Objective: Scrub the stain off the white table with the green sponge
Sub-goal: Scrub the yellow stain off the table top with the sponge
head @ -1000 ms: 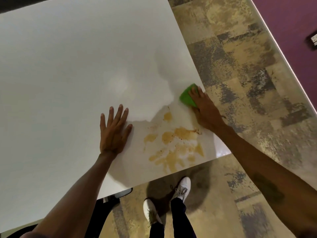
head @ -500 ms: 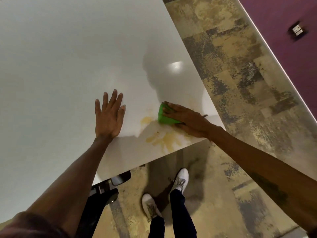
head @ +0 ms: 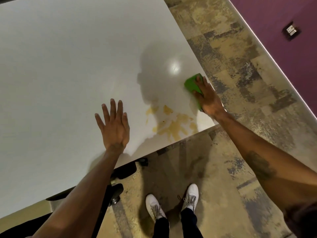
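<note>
A yellow-brown smeared stain (head: 173,123) lies on the white table (head: 68,66) near its front right corner. My right hand (head: 206,97) presses the green sponge (head: 191,85) flat on the table at the right edge, just beyond and to the right of the stain. Part of the sponge is hidden under my fingers and palm. My left hand (head: 114,124) rests flat on the table with fingers spread, left of the stain, holding nothing.
The table's right edge runs just beside the sponge, its front edge just below the stain. Mottled tan carpet (head: 240,66) lies beyond. A dark chair base (head: 120,174) sits under the table front. My white shoes (head: 171,201) stand below. A purple wall (head: 283,23) is at the far right.
My right hand has slid the sponge from on top of the stain out to the table's right edge. The stain looks thinner and more smeared. My left hand stays flat.
</note>
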`<state>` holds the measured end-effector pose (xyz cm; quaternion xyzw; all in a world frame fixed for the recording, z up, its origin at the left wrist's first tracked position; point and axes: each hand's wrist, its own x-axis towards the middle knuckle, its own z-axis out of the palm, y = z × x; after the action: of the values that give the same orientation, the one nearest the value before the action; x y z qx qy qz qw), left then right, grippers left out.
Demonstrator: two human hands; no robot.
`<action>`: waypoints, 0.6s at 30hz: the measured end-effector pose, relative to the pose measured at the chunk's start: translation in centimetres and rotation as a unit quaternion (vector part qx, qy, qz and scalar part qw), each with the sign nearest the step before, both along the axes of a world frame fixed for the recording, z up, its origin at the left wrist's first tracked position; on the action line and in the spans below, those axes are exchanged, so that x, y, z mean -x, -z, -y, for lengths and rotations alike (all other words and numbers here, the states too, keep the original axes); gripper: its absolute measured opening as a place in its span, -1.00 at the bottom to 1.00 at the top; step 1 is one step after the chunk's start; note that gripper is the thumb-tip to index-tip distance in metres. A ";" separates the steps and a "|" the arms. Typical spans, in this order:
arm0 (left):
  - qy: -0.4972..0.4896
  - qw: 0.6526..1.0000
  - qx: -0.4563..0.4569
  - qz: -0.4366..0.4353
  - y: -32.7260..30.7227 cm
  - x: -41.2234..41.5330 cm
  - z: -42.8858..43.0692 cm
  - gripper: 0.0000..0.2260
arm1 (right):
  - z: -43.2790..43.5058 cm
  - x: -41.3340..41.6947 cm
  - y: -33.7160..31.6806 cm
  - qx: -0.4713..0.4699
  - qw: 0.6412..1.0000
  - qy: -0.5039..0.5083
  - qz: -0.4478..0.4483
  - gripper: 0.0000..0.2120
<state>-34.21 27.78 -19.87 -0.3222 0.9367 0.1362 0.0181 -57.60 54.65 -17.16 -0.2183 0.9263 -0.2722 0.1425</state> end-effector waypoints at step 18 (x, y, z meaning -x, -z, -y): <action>-0.015 1.000 0.000 -0.005 0.2 0.1 0.2 -0.48 | -8.0 -5.9 0.0 -0.002 0.997 -0.068 -0.026 -0.45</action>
<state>-34.32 27.54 -20.11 -0.3355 0.9318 0.1381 0.0116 -51.69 62.63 -17.11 -0.2876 0.9131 -0.2546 0.1366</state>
